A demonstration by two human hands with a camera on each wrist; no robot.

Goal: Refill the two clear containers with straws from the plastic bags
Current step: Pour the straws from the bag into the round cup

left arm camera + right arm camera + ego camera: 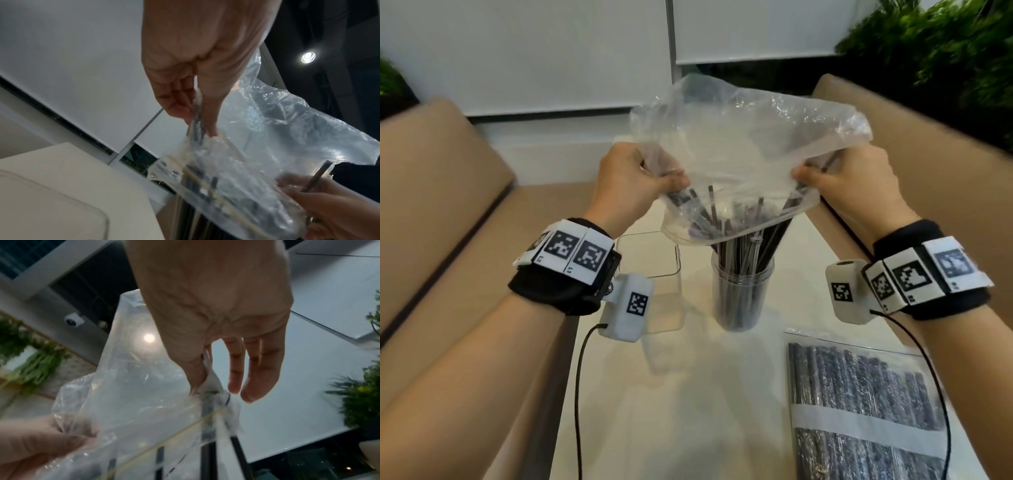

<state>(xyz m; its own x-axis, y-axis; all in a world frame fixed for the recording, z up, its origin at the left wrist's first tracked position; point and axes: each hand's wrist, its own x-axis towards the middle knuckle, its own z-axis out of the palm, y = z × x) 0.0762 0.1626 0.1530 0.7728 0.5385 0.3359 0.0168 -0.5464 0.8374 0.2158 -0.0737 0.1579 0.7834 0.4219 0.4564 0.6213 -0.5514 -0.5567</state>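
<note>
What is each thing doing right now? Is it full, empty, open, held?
Clear bag: upside down over the round cup, mouth open, pinched at both sides.
Left hand: pinching the bag.
Right hand: pinching the bag.
Black straws: sliding from the bag into the cup.
Round cup: upright, packed with straws.
Square box: upright, empty.
Second bag: flat on the table, full of straws.

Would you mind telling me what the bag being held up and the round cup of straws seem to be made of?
The thin clear bag looks like soft plastic film: it crinkles, glints and shows the dark straws through it. The round clear cup seems rigid transparent plastic, smooth-walled, though glass cannot be ruled out.
</note>
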